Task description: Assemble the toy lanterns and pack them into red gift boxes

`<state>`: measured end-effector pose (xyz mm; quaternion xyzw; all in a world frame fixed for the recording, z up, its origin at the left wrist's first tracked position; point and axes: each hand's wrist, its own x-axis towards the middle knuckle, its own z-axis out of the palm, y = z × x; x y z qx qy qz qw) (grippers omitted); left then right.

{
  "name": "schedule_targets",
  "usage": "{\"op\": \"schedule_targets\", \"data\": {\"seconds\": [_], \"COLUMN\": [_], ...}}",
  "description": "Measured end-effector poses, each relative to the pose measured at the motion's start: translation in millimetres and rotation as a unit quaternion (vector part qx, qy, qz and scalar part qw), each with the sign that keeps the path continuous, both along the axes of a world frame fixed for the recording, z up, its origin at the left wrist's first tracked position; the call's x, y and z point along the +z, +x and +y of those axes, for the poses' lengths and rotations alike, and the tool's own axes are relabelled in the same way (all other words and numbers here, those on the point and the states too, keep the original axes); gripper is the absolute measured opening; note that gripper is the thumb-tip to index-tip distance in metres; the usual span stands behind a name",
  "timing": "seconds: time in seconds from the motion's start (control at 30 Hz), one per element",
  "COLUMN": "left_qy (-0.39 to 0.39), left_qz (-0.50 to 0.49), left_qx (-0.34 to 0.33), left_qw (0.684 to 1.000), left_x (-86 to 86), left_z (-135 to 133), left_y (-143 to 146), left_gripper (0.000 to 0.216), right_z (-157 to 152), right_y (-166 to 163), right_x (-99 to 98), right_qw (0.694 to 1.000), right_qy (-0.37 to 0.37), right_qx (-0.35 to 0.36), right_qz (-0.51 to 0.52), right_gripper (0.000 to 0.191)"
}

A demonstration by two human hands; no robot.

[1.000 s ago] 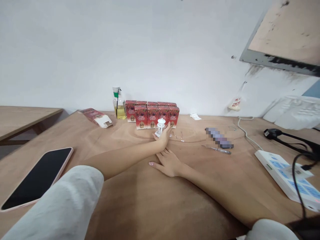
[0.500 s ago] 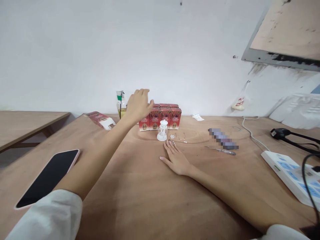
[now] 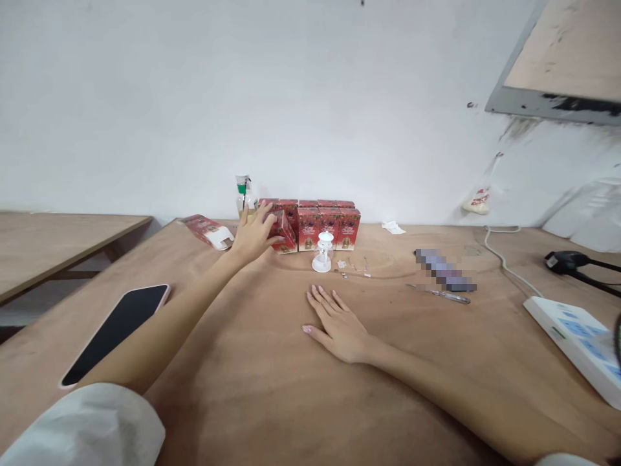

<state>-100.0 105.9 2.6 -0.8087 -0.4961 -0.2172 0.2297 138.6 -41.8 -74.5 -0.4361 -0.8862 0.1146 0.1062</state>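
Observation:
My left hand is at the left end of a group of red printed boxes, its fingers and thumb around one red box that leans to the left. Its grip on the far side is hidden. A small white lantern with a clear body stands upright in front of the group. My right hand lies flat on the wooden table, fingers spread, holding nothing. Between it and the boxes are small white pieces and thin bent wires beside the lantern.
A flattened red carton and a pump bottle are at the back left. A phone lies by my left forearm. On the right are a screwdriver-like tool, a blurred-out item and a power strip.
My left hand has come down from above the boxes onto the leftmost front one, which has tilted. My right hand has drawn back slightly from the small pieces. The view has shifted a little.

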Motion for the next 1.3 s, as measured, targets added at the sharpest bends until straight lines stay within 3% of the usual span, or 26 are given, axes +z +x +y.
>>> {"op": "schedule_targets", "data": {"seconds": [0.2,0.33,0.47,0.57,0.63,0.77,0.9,1.03,1.13,1.23,1.3], "left_qy": [-0.058,-0.080,-0.149,-0.256,-0.276,-0.246,-0.248,-0.281,-0.298,-0.336,-0.390], "left_qz": [-0.028,-0.155,-0.240,-0.208,-0.155,-0.102,-0.095,-0.153,-0.288,-0.416,-0.450], "left_qx": [0.064,0.127,0.165,0.145,0.114,0.030,-0.072,-0.250,-0.256,-0.247,-0.243], "left_qw": [0.996,0.976,0.945,0.933,0.942,0.963,0.961,0.914,0.873,0.808,0.765], "left_x": [6.0,3.9,-4.3,-14.5,-20.0,-20.3,-11.8,-20.3,-43.8,-65.6,-72.3], "left_z": [-20,-27,-13,-8,-16,-56,-108,-145,-148,-137,-129], "left_y": [-24,-28,-31,-33,-34,-42,-43,-19,0,6,5], "left_gripper": [0.044,0.041,0.071,0.078,0.079,0.071,0.067,0.074,0.089,0.103,0.102], "right_z": [-1,-1,0,0,0,1,0,-1,2,10,17], "right_y": [-1,-1,0,0,0,0,4,9,12,16,20], "right_x": [1.1,-0.5,-2.4,-3.2,-3.3,-2.6,0.4,2.7,0.4,-4.1,-5.8], "right_qw": [1.000,1.000,1.000,1.000,1.000,0.997,0.979,0.944,0.918,0.897,0.884], "right_qy": [-0.003,-0.005,-0.001,0.001,-0.006,-0.037,-0.101,-0.147,-0.164,-0.176,-0.194], "right_qx": [-0.005,-0.009,-0.006,-0.002,-0.003,-0.016,-0.054,-0.028,-0.004,0.000,0.008], "right_qz": [0.001,0.000,0.005,0.016,0.022,0.060,0.170,0.293,0.361,0.406,0.425], "right_gripper": [0.073,0.071,0.071,0.071,0.071,0.078,0.100,0.110,0.097,0.086,0.082]}}
